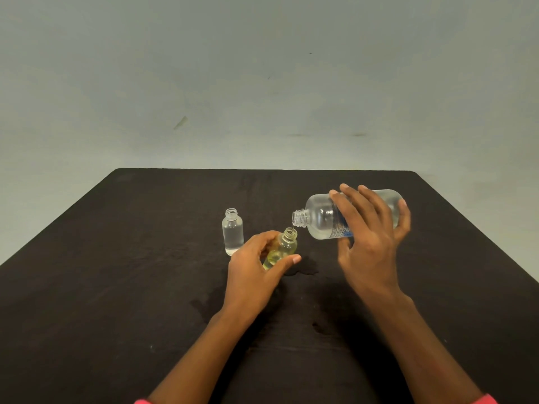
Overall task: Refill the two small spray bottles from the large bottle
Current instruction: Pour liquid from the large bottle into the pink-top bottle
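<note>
Right hand [370,243] wraps the tipped large clear bottle [323,217] mid-body, neck just over the yellowish small bottle [281,249] that left hand [256,266] pinches tilted, other small bottle [232,231] upright beside on the black table [116,258]; light, slick plastic, probably best gripped round the body.

Large bottle [320,220] is lying sideways in right hand [370,240], mouth hanging just above small bottle [284,247] in left hand [253,272]. Second small bottle [232,233] is standing on table [116,287] just behind left hand.
</note>
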`<state>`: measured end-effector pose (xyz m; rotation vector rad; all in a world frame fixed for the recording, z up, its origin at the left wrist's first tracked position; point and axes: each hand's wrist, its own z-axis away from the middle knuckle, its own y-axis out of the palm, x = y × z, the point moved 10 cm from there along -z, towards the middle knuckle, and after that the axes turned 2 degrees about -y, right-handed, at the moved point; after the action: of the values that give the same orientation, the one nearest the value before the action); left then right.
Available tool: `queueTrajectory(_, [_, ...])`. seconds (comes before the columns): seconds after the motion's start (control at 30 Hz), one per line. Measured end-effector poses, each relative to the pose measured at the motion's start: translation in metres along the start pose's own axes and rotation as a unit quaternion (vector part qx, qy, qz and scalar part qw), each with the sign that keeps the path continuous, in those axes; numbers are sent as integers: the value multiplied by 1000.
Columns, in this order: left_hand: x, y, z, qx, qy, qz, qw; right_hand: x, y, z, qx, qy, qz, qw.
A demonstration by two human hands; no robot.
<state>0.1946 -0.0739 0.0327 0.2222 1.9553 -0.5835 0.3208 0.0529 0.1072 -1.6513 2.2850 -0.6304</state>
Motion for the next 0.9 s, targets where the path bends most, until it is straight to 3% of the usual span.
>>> queueTrajectory(0.9, [-1,1,1,6,4,0,1000,0,1,1,3,-3,1,1000])
